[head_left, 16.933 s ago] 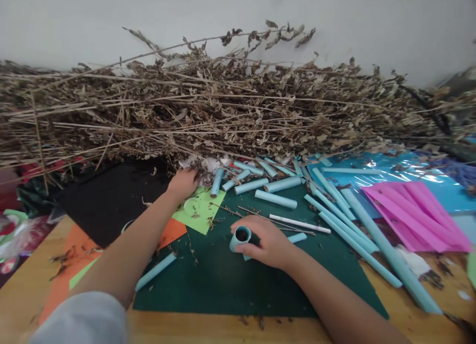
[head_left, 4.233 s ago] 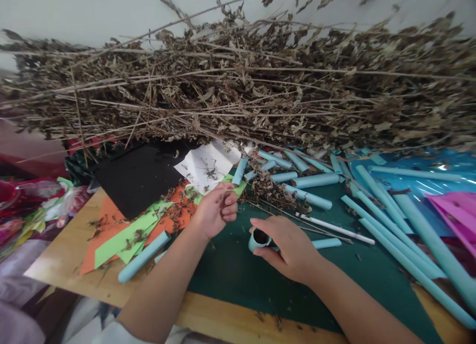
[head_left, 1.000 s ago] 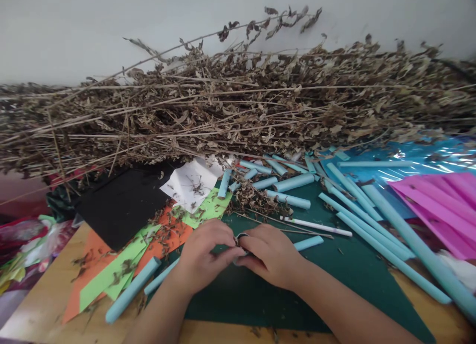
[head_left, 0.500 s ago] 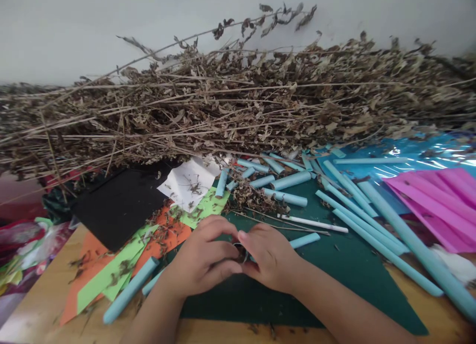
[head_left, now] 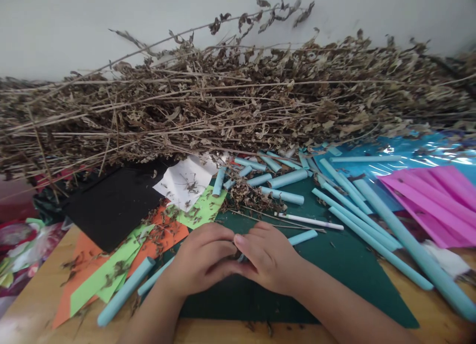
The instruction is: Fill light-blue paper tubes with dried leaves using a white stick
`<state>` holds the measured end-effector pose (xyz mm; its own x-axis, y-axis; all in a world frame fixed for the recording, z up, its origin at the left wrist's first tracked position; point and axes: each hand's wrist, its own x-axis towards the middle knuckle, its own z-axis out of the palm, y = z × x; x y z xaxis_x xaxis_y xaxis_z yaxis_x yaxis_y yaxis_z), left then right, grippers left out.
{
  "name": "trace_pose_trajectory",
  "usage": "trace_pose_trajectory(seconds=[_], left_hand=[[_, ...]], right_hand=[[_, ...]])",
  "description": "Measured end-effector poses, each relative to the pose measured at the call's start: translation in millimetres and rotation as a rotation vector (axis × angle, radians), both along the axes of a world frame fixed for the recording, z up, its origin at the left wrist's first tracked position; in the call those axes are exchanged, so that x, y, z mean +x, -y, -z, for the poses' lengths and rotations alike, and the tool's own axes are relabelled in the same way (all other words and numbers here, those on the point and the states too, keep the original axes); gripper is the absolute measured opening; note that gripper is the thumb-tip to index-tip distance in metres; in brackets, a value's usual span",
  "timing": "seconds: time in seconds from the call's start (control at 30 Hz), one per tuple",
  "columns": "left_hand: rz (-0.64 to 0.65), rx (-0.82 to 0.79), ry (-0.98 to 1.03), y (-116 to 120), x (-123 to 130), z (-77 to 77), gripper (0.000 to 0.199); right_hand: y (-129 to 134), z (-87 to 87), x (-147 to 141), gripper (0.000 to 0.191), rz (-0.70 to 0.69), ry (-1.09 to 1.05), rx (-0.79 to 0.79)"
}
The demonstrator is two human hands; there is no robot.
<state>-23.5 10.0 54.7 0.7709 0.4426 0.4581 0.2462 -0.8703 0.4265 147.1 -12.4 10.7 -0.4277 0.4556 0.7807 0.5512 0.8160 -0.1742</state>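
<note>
My left hand (head_left: pixel 204 257) and my right hand (head_left: pixel 269 257) meet fingertip to fingertip above a dark green sheet (head_left: pixel 357 284). Both are closed around a small, mostly hidden object (head_left: pixel 241 256); only a pale rounded edge and something dark show between the fingers. Just beyond my hands lie crumbled dry leaves (head_left: pixel 249 195), thin stalks and a slim white stick (head_left: pixel 312 221). A short light blue paper tube (head_left: pixel 303 237) rests beside my right hand. Another blue tube (head_left: pixel 126 292) lies left of my left forearm.
Dried leafy stalks (head_left: pixel 223 101) are heaped along the wall. Black paper (head_left: pixel 115 205), orange paper (head_left: pixel 85 255) and green strips lie left. Several long blue tubes (head_left: pixel 383 250), pink paper (head_left: pixel 435 200) and shiny blue film (head_left: pixel 412 148) lie right.
The fingers have closed in more around the small object, so less of it shows. The whole view has shifted slightly.
</note>
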Motion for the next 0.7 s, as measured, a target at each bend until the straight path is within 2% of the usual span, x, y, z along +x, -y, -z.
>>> trace_pose_trajectory(seconds=[0.1,0.2,0.37,0.5,0.6,0.7], left_hand=[[0.002,-0.101,0.008,-1.7,2.3,-0.4,0.011],[0.005,-0.186,-0.036,-3.4,4.6,-3.5,0.025],[-0.025,-0.13,-0.151,-2.8,7.0,-8.1,0.046],[-0.124,-0.045,-0.346,2.4,8.6,-13.2,0.037],[-0.183,-0.05,-0.481,5.5,8.7,-17.2,0.028],[-0.147,-0.097,-0.446,3.8,5.7,-16.3,0.026]], right_hand=[[-1.5,3.7,-0.5,0.066,-0.001,-0.014,-0.015],[-2.5,6.0,-0.3,0.064,-0.004,-0.03,-0.028],[-3.3,6.5,0.7,0.064,-0.055,-0.051,-0.066],[-4.5,6.5,-0.2,0.058,-0.066,-0.073,-0.062],[-5.2,7.8,-0.6,0.057,-0.066,-0.075,-0.065],[-5.5,8.5,0.3,0.058,-0.052,-0.077,-0.075]])
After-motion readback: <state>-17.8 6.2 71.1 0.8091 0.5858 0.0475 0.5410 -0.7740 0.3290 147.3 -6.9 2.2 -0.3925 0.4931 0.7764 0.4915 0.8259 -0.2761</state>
